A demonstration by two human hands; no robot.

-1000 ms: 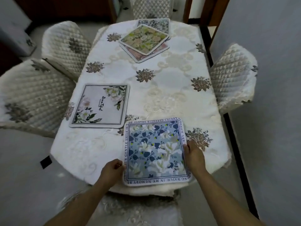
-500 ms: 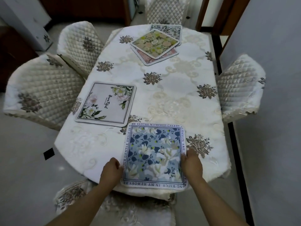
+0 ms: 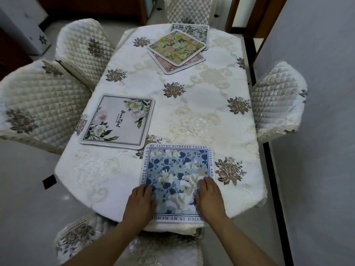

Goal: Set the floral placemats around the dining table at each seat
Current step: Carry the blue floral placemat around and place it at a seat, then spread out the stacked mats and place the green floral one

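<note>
A blue floral placemat (image 3: 176, 169) with a lettered border lies flat at the near end of the dining table (image 3: 192, 104). My left hand (image 3: 141, 203) rests palm down on its left part, and my right hand (image 3: 209, 196) rests palm down on its right part; neither grips it. A white placemat (image 3: 118, 120) with flowers and script lies at the left seat. At the far end a yellow-green floral placemat (image 3: 176, 47) tops a stack, over a pink one (image 3: 194, 61) and a blue-white one (image 3: 196, 29).
Quilted cream chairs stand round the table: two on the left (image 3: 38, 104) (image 3: 84, 48), one on the right (image 3: 278, 100), one at the far end (image 3: 189, 10) and one just below me (image 3: 134, 244). A grey wall (image 3: 317, 131) runs close along the right side.
Both hands moved from the blue placemat's side edges onto its top surface, lying flat. The mat now lies flat near the table's front edge.
</note>
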